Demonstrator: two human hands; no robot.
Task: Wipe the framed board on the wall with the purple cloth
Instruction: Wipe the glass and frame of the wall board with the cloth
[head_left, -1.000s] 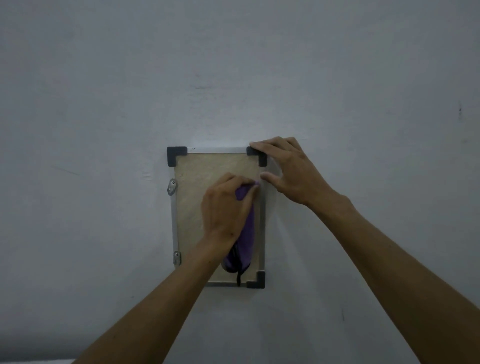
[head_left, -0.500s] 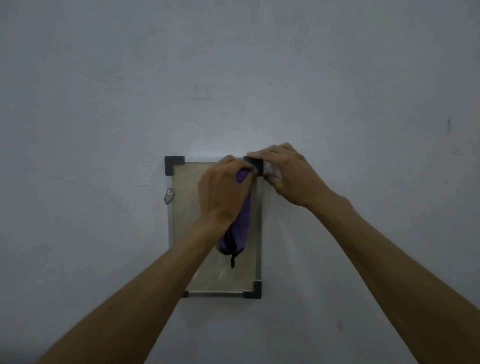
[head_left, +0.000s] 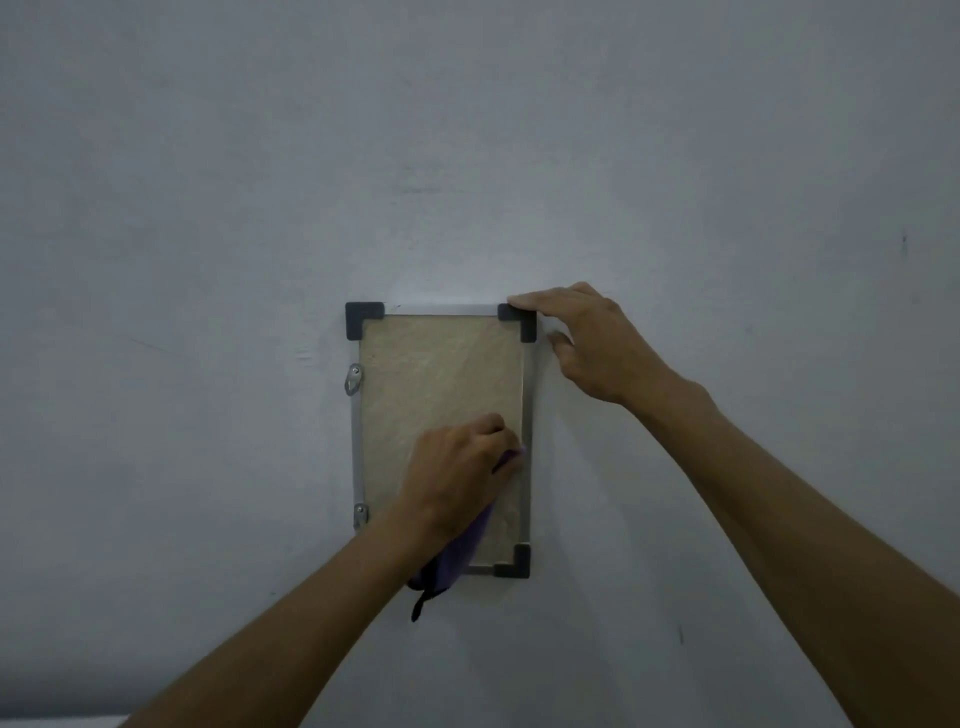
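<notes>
left hand (head_left: 457, 467) presses purple cloth (head_left: 467, 551) against framed board (head_left: 441, 374).

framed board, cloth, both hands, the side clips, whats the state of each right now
framed board: upright on the wall, lower left corner hidden by the left hand's arm
purple cloth: bunched under the left hand, pressed on the board's lower right part, tail hanging below the frame
left hand: closed on the cloth
right hand: fingers on the top right corner
side clips: two showing on the left edge
</notes>
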